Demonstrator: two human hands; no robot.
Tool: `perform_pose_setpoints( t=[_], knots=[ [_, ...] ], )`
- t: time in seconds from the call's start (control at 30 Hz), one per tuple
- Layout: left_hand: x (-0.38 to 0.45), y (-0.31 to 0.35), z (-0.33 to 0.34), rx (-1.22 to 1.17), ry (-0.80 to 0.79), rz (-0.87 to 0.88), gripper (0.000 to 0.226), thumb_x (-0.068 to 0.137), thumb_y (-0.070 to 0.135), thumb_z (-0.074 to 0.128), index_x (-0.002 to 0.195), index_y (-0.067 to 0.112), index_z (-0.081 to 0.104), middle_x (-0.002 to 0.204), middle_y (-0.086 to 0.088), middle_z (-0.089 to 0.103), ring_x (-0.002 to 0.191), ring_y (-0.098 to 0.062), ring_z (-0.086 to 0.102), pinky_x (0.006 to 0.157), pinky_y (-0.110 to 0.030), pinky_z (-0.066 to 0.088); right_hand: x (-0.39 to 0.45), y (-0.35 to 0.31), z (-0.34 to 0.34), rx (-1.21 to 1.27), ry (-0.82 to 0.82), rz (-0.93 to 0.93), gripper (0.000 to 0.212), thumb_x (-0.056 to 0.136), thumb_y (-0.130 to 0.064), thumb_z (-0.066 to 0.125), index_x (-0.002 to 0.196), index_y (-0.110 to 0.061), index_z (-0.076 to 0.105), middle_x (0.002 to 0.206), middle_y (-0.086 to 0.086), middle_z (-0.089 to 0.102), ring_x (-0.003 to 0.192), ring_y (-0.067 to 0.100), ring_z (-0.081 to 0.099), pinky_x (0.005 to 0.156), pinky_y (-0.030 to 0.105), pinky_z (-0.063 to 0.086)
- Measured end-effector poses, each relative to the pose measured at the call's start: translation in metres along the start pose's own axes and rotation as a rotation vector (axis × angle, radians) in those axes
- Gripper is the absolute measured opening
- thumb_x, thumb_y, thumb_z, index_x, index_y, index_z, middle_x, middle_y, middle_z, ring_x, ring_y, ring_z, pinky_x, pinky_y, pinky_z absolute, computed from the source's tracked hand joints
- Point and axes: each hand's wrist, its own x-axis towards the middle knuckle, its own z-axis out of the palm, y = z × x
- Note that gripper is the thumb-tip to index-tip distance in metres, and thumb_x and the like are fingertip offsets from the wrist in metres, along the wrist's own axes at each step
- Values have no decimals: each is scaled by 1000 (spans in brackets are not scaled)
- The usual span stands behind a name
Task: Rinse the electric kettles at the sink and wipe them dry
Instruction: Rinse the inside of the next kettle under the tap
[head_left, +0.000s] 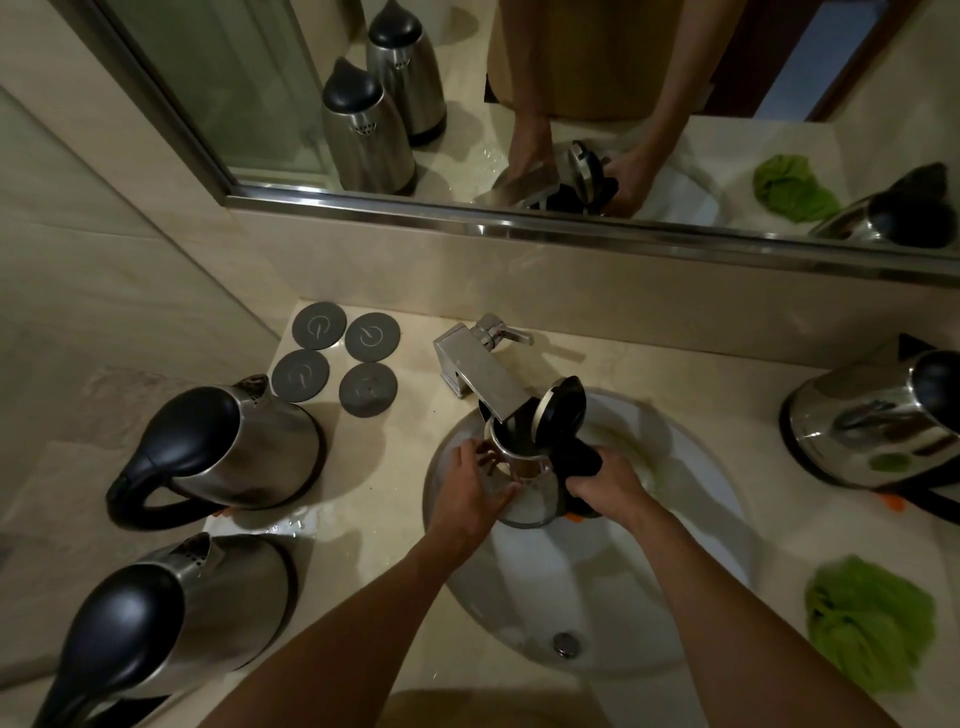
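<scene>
Two hands are holding one kettle (530, 488) over the sink (691, 519), under the tap (480, 374). The right hand (605, 486) is gripping the black handle at the kettle's 3 o'clock side; the left hand (475, 486) is lying against the steel body at 9 o'clock, fingers curving round it. The lid (563, 410) is standing open at 12 o'clock. Two more kettles are sitting on the counter (379, 493) at 9 o'clock of the sink, one nearer the wall (228, 447), one nearer the person (171, 613). Four grey round bases (343, 358) are lying at 11 o'clock. Another kettle (878, 421) is sitting at 3 o'clock, and a green cloth (867, 618) is lying at 4 o'clock
</scene>
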Motion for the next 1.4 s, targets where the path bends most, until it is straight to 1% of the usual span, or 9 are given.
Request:
perform_pose_setpoints(
  t=[0.27,0.4,0.53,0.7,0.8,0.9,1.07,1.23,1.4],
  knots=[
    [-5,3,2,10,-31,6,66,82,33,77,135,17,41,137,-2,44,123,-12,48,100,-25,45,-1,15,0,-7,3,11,17,77,-5,69,73,-21,66,78,3,71,80,22,69,72,35,56],
    [-3,2,0,17,-15,-13,61,82,33,77,129,12,45,129,-3,49,116,-14,50,90,-20,42,4,6,-3,-58,-22,-31,10,77,-16,73,73,-21,66,78,5,72,76,21,69,66,34,54],
    [-2,-3,3,16,-2,-22,57,81,38,77,122,16,43,123,-2,51,110,-13,52,84,-20,42,7,-2,-7,-123,-39,-76,24,78,-12,70,63,-24,56,64,0,62,64,20,60,59,30,43],
    [1,-2,2,-24,-6,-15,71,79,36,79,135,15,39,133,1,48,121,-12,49,96,-23,44,10,-6,-9,-163,-48,-71,26,78,-8,70,61,-22,55,64,1,61,65,20,58,61,31,42],
    [2,1,4,-86,-62,-10,89,75,33,83,145,17,31,134,10,41,123,-7,44,95,-13,40,11,-6,-10,-169,-55,-79,29,76,-6,68,57,-21,53,58,0,58,58,17,55,58,31,42],
    [6,2,8,-156,-87,-12,88,73,27,86,143,17,33,132,7,48,119,-7,50,85,-3,42,9,-6,-9,-155,-57,-63,28,75,-3,67,58,-22,55,59,0,60,58,17,59,57,31,46],
    [11,4,15,-143,-130,8,96,71,35,85,147,22,27,143,3,48,132,-13,47,108,-39,45,6,3,-8,-119,-55,-21,17,75,-4,69,70,-19,64,77,8,71,74,23,67,65,35,52],
    [13,8,13,-137,-137,14,94,73,28,85,146,22,28,143,2,48,132,-14,45,110,-39,43,8,5,-8,-112,-45,-8,15,77,-8,69,67,-18,64,71,6,69,70,23,66,61,33,49],
    [13,2,13,-165,-125,1,96,68,37,85,146,24,30,142,4,49,132,-13,47,109,-43,44,8,4,-5,-103,-23,-8,15,77,-10,71,68,-21,64,73,3,70,72,20,66,63,31,50]
  ],
)
